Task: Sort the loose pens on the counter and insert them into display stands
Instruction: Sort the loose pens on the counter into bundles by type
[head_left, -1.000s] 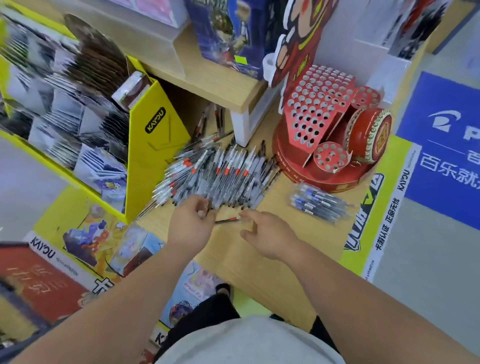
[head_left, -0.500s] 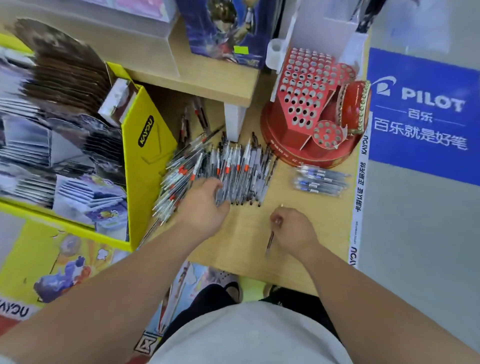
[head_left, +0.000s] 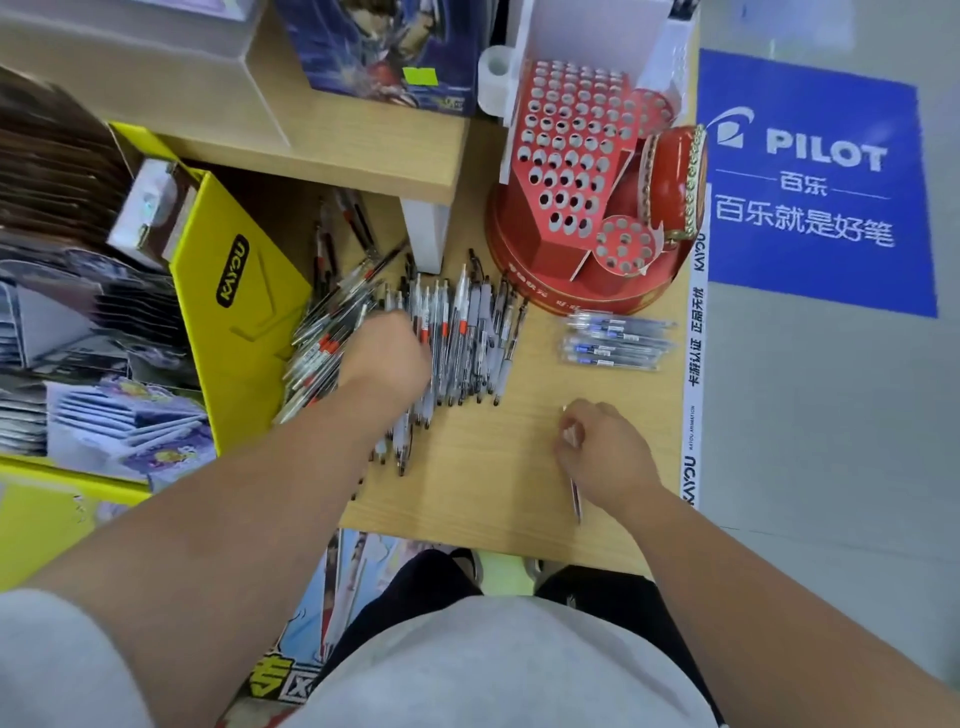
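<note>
Right hand (head_left: 609, 457) drawn back, pinching pen (head_left: 575, 500)

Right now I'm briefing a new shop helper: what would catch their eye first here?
First the red, hole-riddled cardboard pen stand at back right, then the heap of grey clear-barrelled pens mid-counter under the left hand. The right hand holds a single thin pen near the front edge.

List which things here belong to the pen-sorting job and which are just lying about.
Job: pile of pens, pen held in right hand, left hand on the pile, blue pens, red stand.
Lying about: yellow card box, blue box on the shelf, floor sign.
</note>
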